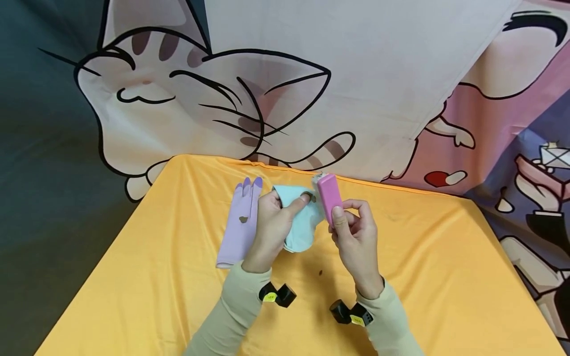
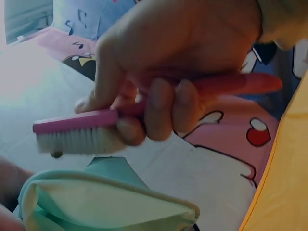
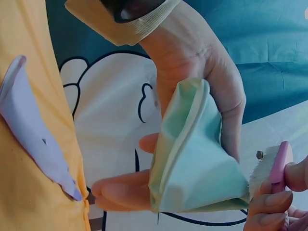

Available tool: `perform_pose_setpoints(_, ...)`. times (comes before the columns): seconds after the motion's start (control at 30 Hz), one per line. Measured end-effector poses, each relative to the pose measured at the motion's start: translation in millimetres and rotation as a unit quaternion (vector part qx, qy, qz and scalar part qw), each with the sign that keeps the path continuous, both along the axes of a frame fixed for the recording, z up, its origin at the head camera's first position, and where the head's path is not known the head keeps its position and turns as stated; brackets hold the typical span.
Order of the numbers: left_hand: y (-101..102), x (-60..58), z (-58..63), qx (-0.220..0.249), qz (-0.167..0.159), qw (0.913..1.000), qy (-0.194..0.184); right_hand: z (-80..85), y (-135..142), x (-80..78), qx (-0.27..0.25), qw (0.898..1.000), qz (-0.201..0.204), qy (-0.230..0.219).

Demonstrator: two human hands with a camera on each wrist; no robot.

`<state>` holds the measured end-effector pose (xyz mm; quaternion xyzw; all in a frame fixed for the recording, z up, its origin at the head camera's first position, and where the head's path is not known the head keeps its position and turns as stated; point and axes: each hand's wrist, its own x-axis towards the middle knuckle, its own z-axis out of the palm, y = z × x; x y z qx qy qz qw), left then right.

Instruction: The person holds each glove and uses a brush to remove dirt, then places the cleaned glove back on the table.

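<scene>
My left hand grips a smooth mint-green glove, its thumb on the near face. In the right wrist view the glove shows its cuff edge; its finger part cannot be made out. A dark brown smudge lies by the left thumb. In my right hand is a pink brush with white bristles, turned towards the glove. The left wrist view shows the bristles just above the glove, with a small brown lump at their tips. Whether bristles and glove touch, I cannot tell.
A lilac glove with a brown spot lies flat left of my left hand. One small brown speck sits on the yellow cloth between my forearms. Behind the table hangs a cartoon cat backdrop.
</scene>
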<state>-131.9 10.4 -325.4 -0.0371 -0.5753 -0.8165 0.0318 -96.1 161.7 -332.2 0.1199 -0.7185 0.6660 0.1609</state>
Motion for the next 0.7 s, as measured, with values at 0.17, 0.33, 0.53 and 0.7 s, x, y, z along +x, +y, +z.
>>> perform_pose_setpoints(0.17,-3.4,-0.7,2.4,0.059,0.033,0.9977,-0.007,9.9,-4.3,3.4,0.049,0.998,-0.012,-0.027)
perform_pose_setpoints(0.33,-9.5,-3.1,5.4,0.105,0.071,0.9919,0.009,25.3,-8.3,9.8,0.108,0.990,-0.046,-0.074)
perform_pose_setpoints(0.53,-8.8,-4.3,4.5,0.064,0.091,0.9921,0.059,22.4,1.8,5.7,0.101,0.989,-0.068,-0.078)
perform_pose_setpoints(0.7,-6.5,-4.2,1.7,0.039,0.102,0.9911,0.077,11.4,10.4,0.1,0.064,0.995,-0.077,-0.024)
